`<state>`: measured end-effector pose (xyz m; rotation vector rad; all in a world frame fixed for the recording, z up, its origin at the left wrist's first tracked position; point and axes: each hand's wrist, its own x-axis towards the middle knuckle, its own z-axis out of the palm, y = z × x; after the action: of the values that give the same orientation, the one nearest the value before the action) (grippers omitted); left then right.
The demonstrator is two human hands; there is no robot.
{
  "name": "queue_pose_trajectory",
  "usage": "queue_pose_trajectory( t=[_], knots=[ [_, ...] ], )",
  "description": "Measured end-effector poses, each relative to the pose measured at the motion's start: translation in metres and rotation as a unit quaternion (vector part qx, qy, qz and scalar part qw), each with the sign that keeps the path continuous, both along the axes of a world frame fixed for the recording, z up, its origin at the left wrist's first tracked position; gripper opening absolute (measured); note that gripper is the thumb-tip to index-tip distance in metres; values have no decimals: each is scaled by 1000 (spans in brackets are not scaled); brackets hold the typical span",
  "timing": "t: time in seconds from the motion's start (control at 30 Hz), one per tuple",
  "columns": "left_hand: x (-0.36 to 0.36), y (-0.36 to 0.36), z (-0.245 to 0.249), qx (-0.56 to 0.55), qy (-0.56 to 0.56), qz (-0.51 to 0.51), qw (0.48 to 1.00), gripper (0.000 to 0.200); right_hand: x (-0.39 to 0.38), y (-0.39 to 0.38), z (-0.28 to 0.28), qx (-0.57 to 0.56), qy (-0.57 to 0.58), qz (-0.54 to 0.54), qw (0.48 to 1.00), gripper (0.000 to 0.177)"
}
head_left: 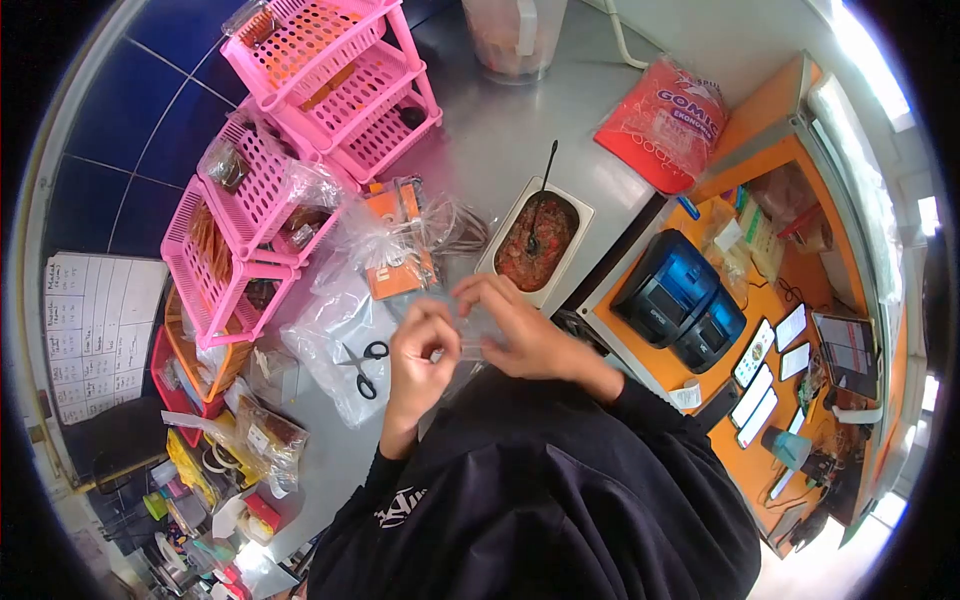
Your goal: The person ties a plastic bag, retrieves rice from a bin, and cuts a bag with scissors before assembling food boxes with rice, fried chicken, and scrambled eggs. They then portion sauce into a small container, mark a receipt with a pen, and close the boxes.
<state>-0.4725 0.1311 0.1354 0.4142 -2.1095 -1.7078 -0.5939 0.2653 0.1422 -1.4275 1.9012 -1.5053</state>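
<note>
My left hand (424, 358) is raised over the metal counter, its fingers curled toward the thumb. Close to its right, my right hand (515, 330) has bent fingers pointing left. Clear plastic (470, 335) shows between the two hands, and both seem to pinch it. Black-handled scissors (367, 372) lie on a clear plastic bag (335, 335) left of my left hand. Beyond my hands is an orange packet (398, 240) among clear bags. A metal tray (572, 257) of chunky red sauce, with a dark spoon (533, 240) in it, stands just past my right hand.
Pink stacked baskets (345, 110) stand at the back left. A clear pitcher (513, 45) and a red bag (668, 125) are at the back. To the right, a black-and-blue device (680, 300) and several phones sit on an orange shelf (640, 345). Packets crowd the lower left.
</note>
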Motion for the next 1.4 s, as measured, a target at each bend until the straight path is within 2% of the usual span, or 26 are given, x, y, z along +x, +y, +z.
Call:
queue_pose_trajectory(
  t=[0.07, 0.1, 0.13, 0.17, 0.2, 0.27, 0.37, 0.5, 0.57, 0.6, 0.7, 0.83, 0.93, 1.0, 1.17, 1.27, 1.37, 1.4],
  knots=[
    [8, -9, -4, -68, -2, -113, 991, 16, -31, 8, 1, -23, -103, 109, 988, 58],
    [9, -11, 0, -117, -38, -106, 987, 22, -52, 10, -14, 10, -127, 4, 992, 69],
    [10, -10, -1, -99, -61, -97, 988, 21, -78, 9, -37, 43, -148, -101, 983, 80],
    [12, -8, -2, -81, -85, -90, 989, 19, -107, 1, -53, 27, -33, -269, 962, 82],
    [13, -6, -3, -63, -108, -85, 989, 19, -132, -6, -68, 11, 83, -427, 900, 84],
    [16, -2, -5, -28, -117, -115, 986, 15, -160, -14, -89, 43, -79, -459, 884, 66],
    [18, 3, -13, -16, -116, -144, 983, 15, -168, -17, -110, 73, -88, -284, 952, 37],
    [20, -5, -27, -70, -147, -149, 975, 18, -101, -9, -58, 109, 80, -264, 955, 17],
    [16, -6, -23, -161, -98, -102, 977, 17, -81, 5, -52, 102, 124, -237, 958, 12],
    [14, -6, -19, -206, -73, -79, 973, 17, -75, 12, -46, 92, 103, -250, 958, 11],
    [10, -13, -9, -263, -87, -92, 957, 16, -63, 31, -33, 44, 30, -277, 959, 10],
    [6, -18, -22, -213, -61, -126, 967, 16, -51, 34, -59, -28, -36, -277, 960, 5],
    [4, -19, -24, -190, -74, -110, 973, 16, -38, 43, -62, -12, 32, -202, 979, 11],
    [4, -19, -25, -154, -86, -83, 981, 16, -30, 47, -63, -28, -16, -219, 975, 14],
    [3, -29, -32, -224, -67, -62, 970, 14, -22, 50, -65, -80, -35, -246, 965, 13],
    [4, -30, -34, -207, -82, -45, 974, 13, -19, 56, -78, -123, -74, -279, 950, 19],
    [3, -29, -37, -182, -95, -36, 978, 13, -18, 60, -90, -159, -163, -285, 931, 24],
    [3, -28, -37, -175, -97, -32, 979, 14, -20, 61, -94, -190, -225, -306, 905, 25]
  ],
)
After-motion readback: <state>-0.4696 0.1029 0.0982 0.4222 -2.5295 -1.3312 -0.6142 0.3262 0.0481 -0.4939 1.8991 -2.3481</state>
